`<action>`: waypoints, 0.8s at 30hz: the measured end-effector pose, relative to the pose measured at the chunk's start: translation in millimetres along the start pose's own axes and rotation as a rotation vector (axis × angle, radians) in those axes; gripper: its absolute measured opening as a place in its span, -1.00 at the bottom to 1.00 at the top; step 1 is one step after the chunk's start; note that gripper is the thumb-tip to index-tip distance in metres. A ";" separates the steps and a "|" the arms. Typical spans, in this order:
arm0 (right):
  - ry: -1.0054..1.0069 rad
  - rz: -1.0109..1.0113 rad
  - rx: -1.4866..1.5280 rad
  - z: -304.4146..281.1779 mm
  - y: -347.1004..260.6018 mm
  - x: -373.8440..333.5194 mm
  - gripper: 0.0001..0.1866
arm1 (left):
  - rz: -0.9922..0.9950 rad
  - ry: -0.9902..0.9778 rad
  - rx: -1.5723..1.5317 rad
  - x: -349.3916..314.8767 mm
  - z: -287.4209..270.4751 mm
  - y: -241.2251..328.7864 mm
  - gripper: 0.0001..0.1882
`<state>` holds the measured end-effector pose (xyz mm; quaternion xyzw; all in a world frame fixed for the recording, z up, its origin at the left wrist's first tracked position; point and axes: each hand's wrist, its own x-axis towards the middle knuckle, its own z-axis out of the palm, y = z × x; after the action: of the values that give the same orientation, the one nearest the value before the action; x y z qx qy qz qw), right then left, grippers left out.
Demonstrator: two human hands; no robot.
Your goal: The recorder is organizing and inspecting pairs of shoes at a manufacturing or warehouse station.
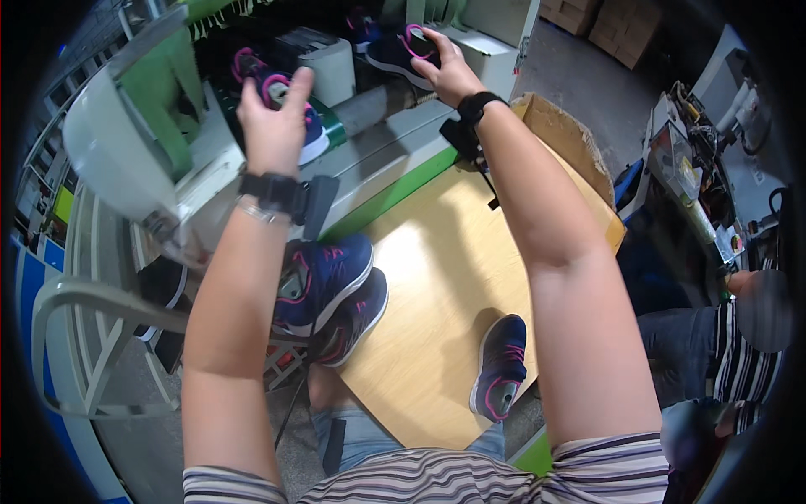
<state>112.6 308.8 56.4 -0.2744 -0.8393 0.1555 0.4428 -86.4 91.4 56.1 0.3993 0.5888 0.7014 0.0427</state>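
Striped shirt [445, 475]: closest thing here, with the desk [428, 277] just past it.
Left hand [275, 113]: fingers and thumb spread around the near shoe [312, 128] in the machine opening — can't tell how firmly they touch.
Right hand [453, 76]: looks like thumb and fingers are pinching the heel end of the far shoe [390, 56], also in the opening.
Handling: probably light, soft upper, stiffer sole, not fragile — I'd grab the heel, minding the squishy collar.
Lone shoe [504, 357]: on the desk.
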 end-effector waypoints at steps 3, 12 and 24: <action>0.161 -0.017 0.453 -9.0 29.9 1.0 -0.50 | -0.046 -0.005 -0.406 -42.0 -6.3 53.1 -0.04; -0.271 0.747 -0.303 -37.1 126.9 -100.9 -0.30 | 0.065 -0.916 0.267 -165.1 -32.0 121.9 -0.42; -0.786 0.601 0.568 -149.0 -119.9 -239.5 -0.60 | -0.019 -0.836 0.249 -270.8 -3.8 68.2 -0.15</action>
<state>306.8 72.2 42.7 -0.2926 -0.7514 0.5845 0.0898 122.8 -75.8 -23.3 0.6456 0.6048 0.4024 0.2355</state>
